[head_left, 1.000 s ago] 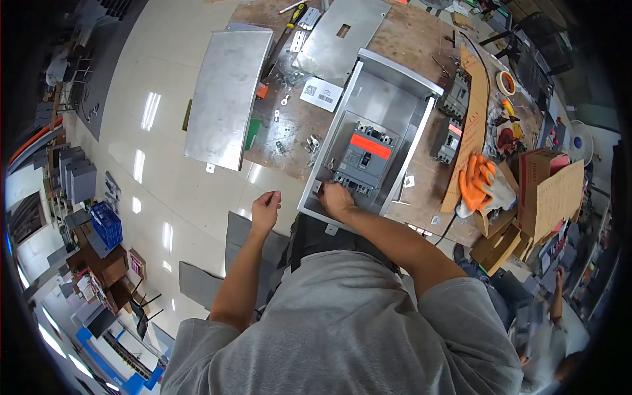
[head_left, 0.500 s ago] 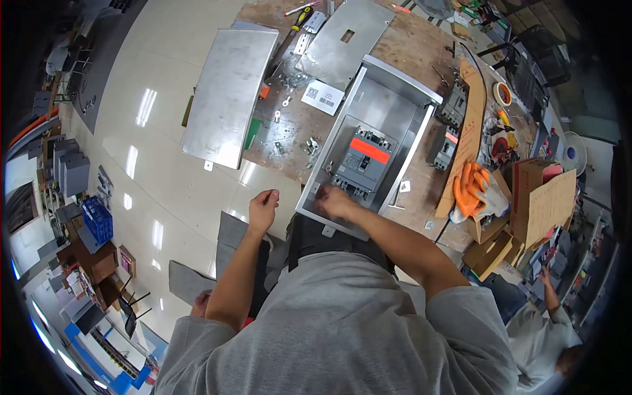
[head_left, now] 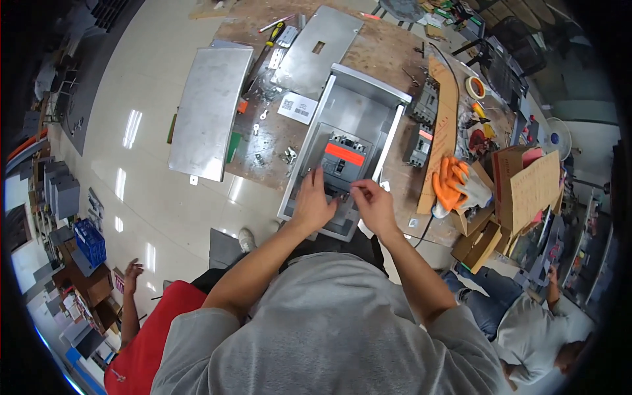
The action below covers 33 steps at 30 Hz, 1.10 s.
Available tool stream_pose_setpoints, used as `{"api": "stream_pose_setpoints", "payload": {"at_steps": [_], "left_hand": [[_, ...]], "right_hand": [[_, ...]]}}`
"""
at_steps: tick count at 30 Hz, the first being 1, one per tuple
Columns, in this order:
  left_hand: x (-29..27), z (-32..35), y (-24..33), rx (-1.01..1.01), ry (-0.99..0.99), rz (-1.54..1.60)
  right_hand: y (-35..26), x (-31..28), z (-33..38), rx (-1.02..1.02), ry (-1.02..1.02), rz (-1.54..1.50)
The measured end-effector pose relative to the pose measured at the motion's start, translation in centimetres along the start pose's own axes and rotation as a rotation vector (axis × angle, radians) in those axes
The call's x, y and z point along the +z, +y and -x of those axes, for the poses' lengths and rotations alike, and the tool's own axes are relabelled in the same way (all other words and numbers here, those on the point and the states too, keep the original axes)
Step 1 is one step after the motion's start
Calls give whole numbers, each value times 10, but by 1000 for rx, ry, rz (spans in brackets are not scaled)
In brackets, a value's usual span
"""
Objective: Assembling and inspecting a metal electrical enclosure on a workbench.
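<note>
A grey circuit breaker (head_left: pixel 341 168) with an orange-red label lies on a plate inside an open metal enclosure box (head_left: pixel 354 90). At the breaker's near left corner is my left hand (head_left: pixel 312 205), its fingers stretched forward and thumb apart, with nothing visible in it. Over the breaker's near right end, my right hand (head_left: pixel 376 209) is closed in a pinch by the box's right wall. Whatever its fingertips hold, if anything, is too small to make out. My hands partly hide the breaker's near terminals.
Left of the box lie a metal panel (head_left: pixel 209 112), a white label card (head_left: pixel 297 107) and small hardware (head_left: pixel 289 155). More breakers (head_left: pixel 419 145), orange gloves (head_left: pixel 454 183) and cardboard boxes (head_left: pixel 526 191) are on the right. A person in red (head_left: pixel 158 329) is close at my left.
My left hand has come from outside the box onto the breaker's near left corner. My right hand has shifted from the box's near left corner to the breaker's right. A person in red has appeared.
</note>
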State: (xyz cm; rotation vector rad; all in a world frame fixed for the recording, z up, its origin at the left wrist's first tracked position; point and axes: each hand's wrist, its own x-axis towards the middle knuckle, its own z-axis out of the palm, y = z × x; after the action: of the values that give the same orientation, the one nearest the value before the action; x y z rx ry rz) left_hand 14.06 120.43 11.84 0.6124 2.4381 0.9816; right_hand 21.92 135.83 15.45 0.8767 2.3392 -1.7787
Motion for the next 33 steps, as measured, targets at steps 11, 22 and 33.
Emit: {"api": "stream_pose_setpoints", "payload": {"at_steps": [11, 22, 33], "left_hand": [[29, -61, 55, -263, -110, -207], [29, -58, 4, 81, -55, -649], [27, -79, -20, -220, -259, -596]], "right_hand": [[45, -67, 59, 162, 347, -321], [47, -75, 54, 122, 340, -318], [53, -71, 44, 81, 301, -405]]}}
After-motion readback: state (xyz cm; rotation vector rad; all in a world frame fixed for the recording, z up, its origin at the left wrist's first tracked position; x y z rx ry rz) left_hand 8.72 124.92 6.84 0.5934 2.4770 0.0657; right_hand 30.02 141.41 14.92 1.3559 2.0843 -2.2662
